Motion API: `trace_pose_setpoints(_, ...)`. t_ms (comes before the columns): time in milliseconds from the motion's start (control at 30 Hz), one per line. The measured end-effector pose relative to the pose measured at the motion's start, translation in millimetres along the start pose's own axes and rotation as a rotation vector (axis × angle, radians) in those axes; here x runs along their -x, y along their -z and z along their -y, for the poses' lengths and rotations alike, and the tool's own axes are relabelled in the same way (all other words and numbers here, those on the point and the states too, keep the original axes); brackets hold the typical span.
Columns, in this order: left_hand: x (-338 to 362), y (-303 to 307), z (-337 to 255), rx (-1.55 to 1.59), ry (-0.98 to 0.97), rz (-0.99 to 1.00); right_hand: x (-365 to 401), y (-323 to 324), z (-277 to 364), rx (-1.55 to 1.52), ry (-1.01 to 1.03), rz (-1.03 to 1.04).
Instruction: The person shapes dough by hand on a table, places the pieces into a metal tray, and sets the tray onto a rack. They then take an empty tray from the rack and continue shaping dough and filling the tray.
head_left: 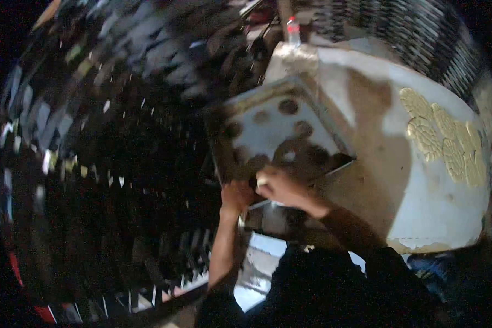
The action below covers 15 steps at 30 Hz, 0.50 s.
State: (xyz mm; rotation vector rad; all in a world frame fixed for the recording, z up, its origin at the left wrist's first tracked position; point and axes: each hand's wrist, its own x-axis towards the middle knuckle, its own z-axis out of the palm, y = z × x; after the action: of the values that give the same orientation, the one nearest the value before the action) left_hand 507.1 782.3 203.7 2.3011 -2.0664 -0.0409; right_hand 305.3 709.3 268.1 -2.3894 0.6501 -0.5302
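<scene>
A tray [273,131], its base marked with dark round spots, sits at the left side of a pale table [377,60], turned at an angle, its near corner toward the person; whether it rests on the table's edge or on something beside it cannot be told. At that corner two bare hands work close together. The left hand [236,197] is curled at the rim, though blur hides how far its fingers close and whether they grip it. The right hand [281,187], just beside it, has its fingers bent in around a small pale piece [262,181], too blurred to identify. The step in hand appears to be handling the tray at its near edge; a move from here would call for a secure hold and a level tray. Farther out, gold patterned ovals [424,139] lie grouped on the table's right side, and a red-capped bottle [293,34] stands upright by its far corner.
</scene>
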Motion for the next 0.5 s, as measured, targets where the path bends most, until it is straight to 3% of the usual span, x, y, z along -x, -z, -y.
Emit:
trace_pose_setpoints(67, 0.7, 43.5, -12.1, 0.008, -0.080, 0.227, 7.9, -43.4, -37.0, 0.055, 0.215, -0.192)
trace_pose_setpoints(133, 2.2, 66.9, -19.9, 0.129, -0.039, 0.309, 35.1, -11.2, -27.2, -0.061, 0.235, -0.427)
trace_pose_setpoints(167, -0.1, 71.7, -28.7, 0.138, -0.128, 0.099, 52.3, 8.3, -32.3, -0.114, 0.256, -0.530)
trace_pose_setpoints(200, -2.2, 76.5, -37.6, 0.126, -0.214, -0.115, 79.5, 22.7, -54.7, -0.041, 0.138, -0.577)
trace_pose_setpoints(267, -5.9, 101.0, -76.2, 0.190, -0.158, -0.262, 148.0, 53.4, -104.7, 0.156, -0.116, -0.722)
trace_pose_setpoints(300, -12.6, 108.6, -118.8, 0.354, -0.043, -0.357, 181.6, 68.3, -128.4, 0.289, -0.258, -0.821)
trace_pose_setpoints(333, -18.5, 112.0, -161.6, 0.476, -0.034, -0.336, 218.6, 77.3, -157.8, 0.330, -0.333, -0.871)
trace_pose_setpoints(400, -39.2, 63.3, -241.4, 1.022, -0.328, -0.274, 288.0, 95.1, -202.4, 0.363, -0.509, -0.914)
trace_pose_setpoints(467, -52.1, 25.6, -342.6, 0.981, -0.556, -0.082, 368.3, 112.2, -228.2, 0.329, -0.699, -0.903)
trace_pose_setpoints(500, -62.5, 3.8, -386.4, 0.988, -0.627, 0.160, 406.0, 120.0, -233.9, 0.291, -0.817, -0.885)
